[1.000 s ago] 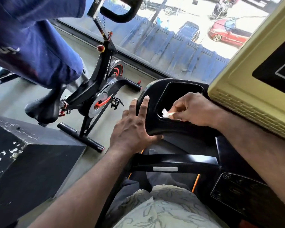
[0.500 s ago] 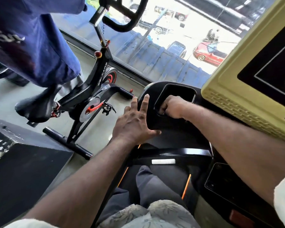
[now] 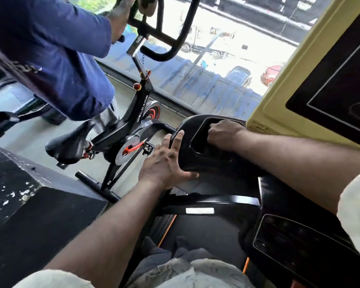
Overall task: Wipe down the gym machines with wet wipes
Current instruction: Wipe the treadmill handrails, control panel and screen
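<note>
Inspection at the black console tray [image 3: 187, 161] of the treadmill, left of its yellow display housing [image 3: 299, 90]. The right hand [image 3: 223, 133] is curled into a fist inside the tray's recessed pocket [image 3: 200, 142], knuckles up. No wipe shows in this view; it is probably bunched inside the fist against the pocket wall, but that cannot be confirmed, so what the right hand has hold of cannot be told. The left hand [image 3: 167, 163] lies flat and spread on the tray's outer left edge, fingers extended forward, thumb tucked along the near edge; it braces and grips nothing.

Handling judgement: a wet wipe is light, limp and slick when damp, with no stiffness of its own. It is best taken as a wad under the fingertips and pressed flat to the surface; a loose pinch would let it roll or slip. The tray is rigid moulded plastic, smooth and glossy, fixed to the machine, and takes firm pressure.

Orientation: the pocket's long axis runs from near left toward the window at far right, opening upward. Strokes along that axis would suit its walls and corners.

Adjacent: a spin bike [image 3: 133, 129] stands on the floor to the left, with a person in a blue shirt [image 3: 56, 59] at it, well apart from the tray.
</note>
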